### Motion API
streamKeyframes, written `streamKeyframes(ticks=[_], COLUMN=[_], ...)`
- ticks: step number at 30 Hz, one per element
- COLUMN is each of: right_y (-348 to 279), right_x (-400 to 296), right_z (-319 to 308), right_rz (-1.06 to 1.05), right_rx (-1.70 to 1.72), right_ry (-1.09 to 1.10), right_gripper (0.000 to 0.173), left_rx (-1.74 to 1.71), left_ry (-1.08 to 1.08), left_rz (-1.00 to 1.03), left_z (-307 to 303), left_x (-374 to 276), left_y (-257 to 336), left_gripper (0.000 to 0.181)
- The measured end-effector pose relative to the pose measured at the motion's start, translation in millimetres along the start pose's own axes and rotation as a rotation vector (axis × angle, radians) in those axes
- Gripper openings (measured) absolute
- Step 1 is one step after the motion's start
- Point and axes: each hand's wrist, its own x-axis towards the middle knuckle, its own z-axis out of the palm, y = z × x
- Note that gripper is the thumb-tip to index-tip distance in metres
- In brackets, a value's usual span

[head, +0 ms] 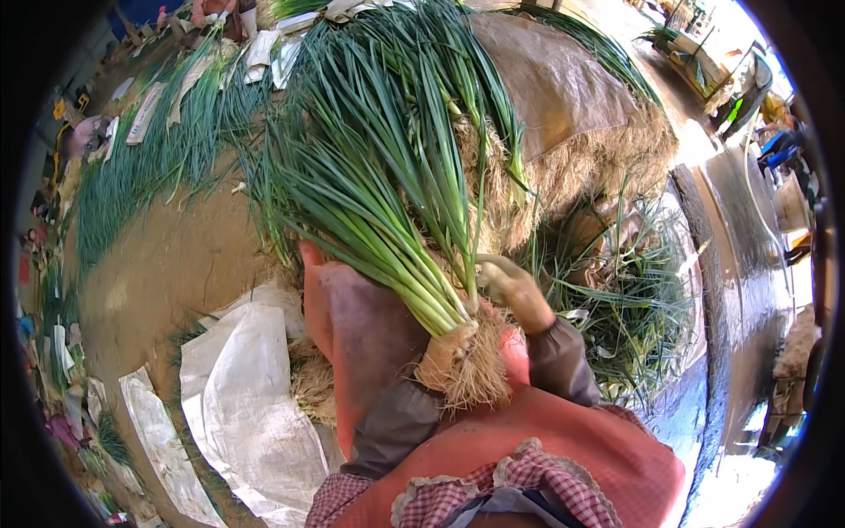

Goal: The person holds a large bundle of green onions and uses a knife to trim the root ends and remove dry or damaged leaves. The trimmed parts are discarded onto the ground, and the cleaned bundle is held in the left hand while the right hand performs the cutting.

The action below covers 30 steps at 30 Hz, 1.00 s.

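My left hand [437,362], partly hidden by pale stringy roots [480,375], is shut around the lower end of a bunch of green onions [412,277]. The long leaves fan away up and to the left. My right hand [518,290], slightly blurred, is beside a single upright stalk [471,270] at the bunch's right side. Its fingertips reach that stalk, but whether they grip it is unclear. Both forearms wear dark sleeve covers. A red apron [554,435] covers my lap beneath the roots. Beyond my hands lies a large heap of green onions [370,86].
Brown sheeting [548,79] partly covers a rooted stack at the upper right. Loose green leaves [634,310] lie in a pile to the right. White woven sheets [251,402] lie at the lower left. More onions [158,171] spread across the ground at left. People are in the background.
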Motion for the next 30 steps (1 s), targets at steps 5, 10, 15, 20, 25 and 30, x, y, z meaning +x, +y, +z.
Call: streamKeyframes(ticks=[5, 10, 15, 20, 25, 30], right_y=[1.6, -0.3, 17.3, 10.8, 22.1, 17.5], right_x=[-10.1, -64.0, -34.3, 38.4, 59.1, -48.9], right_z=[23.0, -15.2, -60.9, 11.5, 32.5, -6.3], right_rz=[-0.001, -0.359, -0.060, 0.079, 0.002, 0.033], right_rx=[-0.101, 0.115, -0.116, 0.066, -0.150, -0.262], right_ry=[0.133, 0.486, 0.490, -0.273, -0.026, 0.245], right_gripper=[0.021, 0.028, 0.046, 0.053, 0.032, 0.028], left_rx=[-0.075, -0.227, -0.429, -0.276, -0.143, -0.324], left_ry=[0.020, -0.048, -0.158, -0.133, -0.074, -0.079], left_rz=[-0.062, -0.077, -0.100, -0.052, -0.046, -0.010], left_z=[2.7, 4.9, 15.0, 15.5, -7.9, 8.9], left_x=[-14.7, -5.7, -24.1, -24.0, -17.5, -18.9], left_y=[6.5, 19.0, 35.8, 31.9, 21.8, 30.6], left_gripper=[0.026, 0.040, 0.046, 0.041, 0.031, 0.029])
